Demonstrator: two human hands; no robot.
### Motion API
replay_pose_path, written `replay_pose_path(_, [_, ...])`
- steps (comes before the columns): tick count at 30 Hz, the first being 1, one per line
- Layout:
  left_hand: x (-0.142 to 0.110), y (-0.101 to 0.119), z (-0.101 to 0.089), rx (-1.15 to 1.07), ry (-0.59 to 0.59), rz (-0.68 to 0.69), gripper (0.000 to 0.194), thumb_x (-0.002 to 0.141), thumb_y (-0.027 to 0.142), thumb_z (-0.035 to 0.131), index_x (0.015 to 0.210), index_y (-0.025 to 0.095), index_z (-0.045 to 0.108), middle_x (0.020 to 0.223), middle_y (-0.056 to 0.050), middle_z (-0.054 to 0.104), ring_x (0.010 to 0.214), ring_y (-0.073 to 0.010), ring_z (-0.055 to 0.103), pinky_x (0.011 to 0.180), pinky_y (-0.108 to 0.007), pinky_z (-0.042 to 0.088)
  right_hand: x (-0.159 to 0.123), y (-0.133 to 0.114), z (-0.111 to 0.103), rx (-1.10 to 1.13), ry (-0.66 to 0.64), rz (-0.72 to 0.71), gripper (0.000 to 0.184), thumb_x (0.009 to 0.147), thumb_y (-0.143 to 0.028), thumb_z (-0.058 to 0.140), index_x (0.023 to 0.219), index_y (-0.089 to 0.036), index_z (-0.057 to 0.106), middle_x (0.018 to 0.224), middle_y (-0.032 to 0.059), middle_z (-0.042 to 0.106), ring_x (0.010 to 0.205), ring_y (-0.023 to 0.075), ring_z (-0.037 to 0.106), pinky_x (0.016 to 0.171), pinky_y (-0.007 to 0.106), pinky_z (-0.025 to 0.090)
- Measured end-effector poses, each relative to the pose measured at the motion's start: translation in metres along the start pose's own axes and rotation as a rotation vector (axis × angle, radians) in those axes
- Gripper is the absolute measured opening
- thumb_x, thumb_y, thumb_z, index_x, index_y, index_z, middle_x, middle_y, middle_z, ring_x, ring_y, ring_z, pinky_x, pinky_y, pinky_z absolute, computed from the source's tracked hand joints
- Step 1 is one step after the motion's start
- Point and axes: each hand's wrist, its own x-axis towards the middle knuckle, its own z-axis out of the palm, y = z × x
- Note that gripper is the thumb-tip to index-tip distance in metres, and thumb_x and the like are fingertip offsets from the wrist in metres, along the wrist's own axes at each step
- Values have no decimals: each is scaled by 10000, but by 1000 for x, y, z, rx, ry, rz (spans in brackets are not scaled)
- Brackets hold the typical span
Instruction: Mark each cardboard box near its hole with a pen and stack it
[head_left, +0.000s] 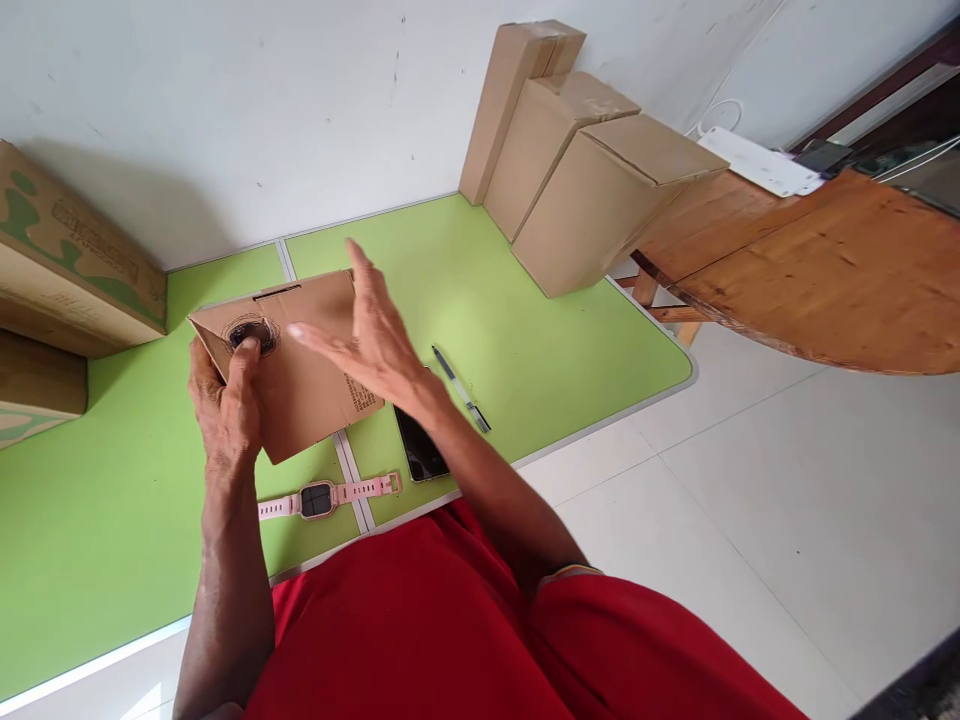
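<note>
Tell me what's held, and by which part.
The left hand grips the cardboard box by its left end, thumb at the dark patch; the right hand holds nothing.

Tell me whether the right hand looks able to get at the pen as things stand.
Probably yes: the right hand appears empty, and the pen lies uncovered on the green table beside the right forearm.

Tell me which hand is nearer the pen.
Right. The right hand is left of the pen, over the cardboard box; the left hand is farther left, holding that box.
</note>
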Motion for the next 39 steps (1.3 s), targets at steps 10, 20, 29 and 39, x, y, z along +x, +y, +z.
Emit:
replay_pose_path(10, [4, -30, -14, -171, -30, -117, 489, 894, 634, 843, 1213, 277, 744, 1304, -71, 772, 1229, -336, 700, 1135, -525, 553, -89, 109, -112, -925, -512, -323, 628, 967, 148, 475, 1448, -159, 736, 1015, 104, 801, 821, 204, 688, 659, 300, 486])
replay_pose_path(20, [5, -33, -18, -266, -212, -114, 800, 656, 524, 1045, 1315, 302, 649, 1297, -61, 744, 1279, -371, 704, 1090, -574, 607, -96, 141, -111, -1025, -587, -556, 434, 970, 144, 476, 1094, -153, 767, 978, 109, 770, 872, 219, 676, 665, 305, 446])
replay_pose_path(29, [-16, -33, -10, -343, -292, -22, 1066, 787, 611, 959, 1691, 312, 479, 1516, -131, 680, 1431, -402, 661, 1139, -537, 615, -64, 115, -111, -99, 310, -148, 114, 982, -248, 639, 919, -279, 548, 697, -45, 626, 519, 168, 616, 485, 283, 462])
replay_pose_path(39, [-33, -33, -9, -352, -346, 87, 1071, 911, 596, 894, 1789, 369, 325, 1610, -129, 647, 1505, -403, 634, 1213, -554, 585, -48, -32, 15, 825, 130, -89, 292, 1060, -562, 737, 1199, -314, 801, 1188, 56, 877, 1077, 275, 865, 938, 478, 738])
